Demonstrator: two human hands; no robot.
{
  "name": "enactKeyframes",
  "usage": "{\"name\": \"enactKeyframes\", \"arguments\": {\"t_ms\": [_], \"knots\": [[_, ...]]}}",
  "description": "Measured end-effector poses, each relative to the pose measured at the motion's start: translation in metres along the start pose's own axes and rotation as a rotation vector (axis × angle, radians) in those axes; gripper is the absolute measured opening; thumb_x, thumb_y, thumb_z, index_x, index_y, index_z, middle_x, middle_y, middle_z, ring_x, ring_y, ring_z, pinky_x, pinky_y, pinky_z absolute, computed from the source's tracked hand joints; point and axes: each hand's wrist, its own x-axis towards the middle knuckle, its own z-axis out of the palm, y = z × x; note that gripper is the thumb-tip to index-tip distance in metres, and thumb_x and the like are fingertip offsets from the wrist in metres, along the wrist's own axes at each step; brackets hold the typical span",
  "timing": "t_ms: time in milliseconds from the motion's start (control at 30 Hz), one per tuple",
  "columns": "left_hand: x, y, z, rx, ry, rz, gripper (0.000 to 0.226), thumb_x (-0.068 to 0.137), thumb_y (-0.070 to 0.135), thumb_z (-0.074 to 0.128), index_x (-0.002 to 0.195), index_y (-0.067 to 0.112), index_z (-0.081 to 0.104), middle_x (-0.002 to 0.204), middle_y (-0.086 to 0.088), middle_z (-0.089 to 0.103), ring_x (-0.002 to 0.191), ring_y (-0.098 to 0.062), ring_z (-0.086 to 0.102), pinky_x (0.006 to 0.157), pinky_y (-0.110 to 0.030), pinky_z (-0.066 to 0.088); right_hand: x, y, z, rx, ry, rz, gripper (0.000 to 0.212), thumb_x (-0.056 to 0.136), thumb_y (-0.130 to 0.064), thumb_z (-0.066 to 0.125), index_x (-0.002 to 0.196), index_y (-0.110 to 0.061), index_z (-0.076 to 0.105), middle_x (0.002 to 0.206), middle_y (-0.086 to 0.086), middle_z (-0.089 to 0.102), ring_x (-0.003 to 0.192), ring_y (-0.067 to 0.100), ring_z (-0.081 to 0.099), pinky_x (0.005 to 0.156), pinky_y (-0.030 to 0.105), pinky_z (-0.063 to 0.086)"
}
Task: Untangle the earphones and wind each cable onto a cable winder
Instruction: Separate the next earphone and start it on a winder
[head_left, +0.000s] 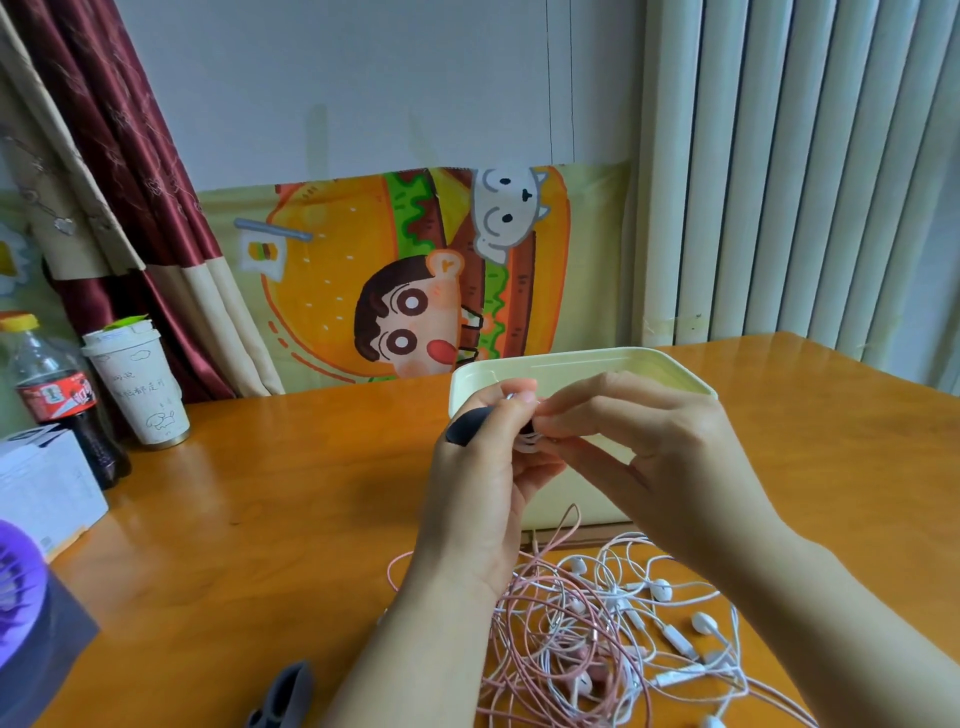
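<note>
Nearest us, at the bottom edge, a grey winder (285, 693) lies on the table (291, 467), rounded and matte. It is well left of the earphones (597, 639), a loose heap of thin pink and white cables with glossy white buds. The heap spreads over the near right of the table, just in front of a cream box (582, 366) of smooth plastic with rounded corners. Both our forearms cross above the heap.

Our left hand (483, 493) curls round a dark winder (467, 426), held up before the box. Our right hand (639, 441) pinches that winder's upper end, its fingertips meeting the left's. A small white-and-dark striped bit shows between the hands, too small to tell.

The table is glossy orange wood, bare between our hands and the left clutter: a cola bottle (57, 395), a lidded white cup (140, 389), a white carton (41, 478) and a purple thing (15, 587). Ribbed white slats (805, 182) stand behind the table's far right edge.
</note>
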Motion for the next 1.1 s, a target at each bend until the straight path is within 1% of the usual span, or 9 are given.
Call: {"name": "enactKeyframes", "arguments": {"t_ms": [133, 233, 467, 667, 767, 833, 900, 1000, 1100], "knots": [[-0.002, 0.001, 0.004, -0.033, 0.051, -0.004, 0.016, 0.094, 0.009, 0.051, 0.090, 0.015, 0.065, 0.064, 0.003, 0.065, 0.062, -0.007, 0.062, 0.055, -0.020, 0.050, -0.005, 0.001, 0.005, -0.035, 0.033, -0.037, 0.022, 0.090, -0.022, 0.059, 0.087, -0.007, 0.074, 0.089, 0.002, 0.066, 0.081, 0.015, 0.064, 0.068, 0.029, 0.051], [-0.004, 0.002, 0.007, -0.044, 0.075, 0.003, 0.016, 0.094, 0.007, 0.049, 0.098, 0.013, 0.064, 0.070, -0.002, 0.069, 0.072, -0.015, 0.067, 0.056, -0.021, 0.052, -0.007, 0.003, 0.009, -0.059, 0.067, -0.034, 0.022, 0.090, -0.023, 0.059, 0.086, -0.007, 0.074, 0.089, 0.006, 0.064, 0.079, 0.023, 0.063, 0.067, 0.032, 0.050], [-0.005, 0.000, 0.010, -0.040, 0.156, -0.019, 0.020, 0.094, 0.010, 0.054, 0.111, 0.012, 0.064, 0.088, -0.012, 0.069, 0.092, -0.028, 0.069, 0.060, -0.024, 0.053, -0.015, 0.007, 0.017, -0.003, 0.093, -0.024, 0.018, 0.088, -0.018, 0.062, 0.086, -0.005, 0.074, 0.091, 0.010, 0.065, 0.092, 0.015, 0.065, 0.074, 0.028, 0.053], [-0.005, -0.003, 0.010, -0.030, 0.156, -0.016, 0.036, 0.094, 0.013, 0.056, 0.125, -0.006, 0.055, 0.085, -0.009, 0.068, 0.093, -0.030, 0.069, 0.062, -0.026, 0.055, -0.018, 0.010, 0.021, -0.006, 0.091, -0.032, 0.018, 0.089, -0.017, 0.062, 0.088, -0.005, 0.074, 0.094, 0.011, 0.064, 0.095, 0.011, 0.062, 0.078, 0.023, 0.052], [-0.005, -0.002, 0.010, -0.014, 0.114, -0.046, 0.036, 0.096, 0.019, 0.056, 0.120, -0.007, 0.055, 0.092, -0.012, 0.069, 0.094, -0.026, 0.069, 0.065, -0.026, 0.054, -0.017, 0.012, 0.018, 0.008, 0.089, -0.013, 0.013, 0.087, -0.015, 0.065, 0.086, -0.005, 0.074, 0.095, 0.011, 0.063, 0.093, 0.010, 0.062, 0.077, 0.023, 0.051], [-0.004, 0.000, 0.008, -0.025, 0.028, -0.095, 0.026, 0.096, 0.027, 0.053, 0.102, 0.004, 0.065, 0.085, -0.007, 0.069, 0.080, -0.018, 0.067, 0.065, -0.027, 0.053, -0.016, 0.016, 0.012, 0.007, 0.068, 0.020, 0.013, 0.085, -0.017, 0.069, 0.088, -0.005, 0.072, 0.099, 0.009, 0.063, 0.093, 0.010, 0.061, 0.078, 0.023, 0.051], [-0.002, 0.005, 0.003, -0.071, -0.059, -0.152, 0.034, 0.091, 0.040, 0.051, 0.104, 0.012, 0.064, 0.080, -0.004, 0.067, 0.071, -0.014, 0.065, 0.068, -0.029, 0.052, -0.015, 0.019, 0.009, 0.003, 0.012, 0.076, 0.019, 0.082, -0.020, 0.073, 0.096, -0.009, 0.068, 0.109, 0.004, 0.061, 0.100, 0.009, 0.059, 0.083, 0.021, 0.050], [0.001, 0.009, -0.004, -0.027, -0.151, -0.163, 0.062, 0.079, 0.056, 0.047, 0.121, 0.013, 0.061, 0.091, -0.004, 0.069, 0.082, -0.017, 0.067, 0.076, -0.031, 0.051, -0.012, 0.020, 0.009, 0.039, -0.049, 0.197, 0.033, 0.078, -0.017, 0.076, 0.106, -0.017, 0.059, 0.115, -0.005, 0.058, 0.104, 0.003, 0.056, 0.087, 0.014, 0.046], [0.003, 0.008, -0.006, 0.111, -0.191, -0.161, 0.060, 0.074, 0.062, 0.044, 0.114, 0.023, 0.065, 0.098, 0.007, 0.070, 0.097, -0.018, 0.066, 0.076, -0.032, 0.050, 0.001, 0.020, 0.008, 0.062, -0.036, 0.295, 0.032, 0.076, -0.004, 0.076, 0.102, -0.015, 0.059, 0.098, -0.012, 0.063, 0.092, -0.002, 0.059, 0.081, 0.013, 0.049]]}}
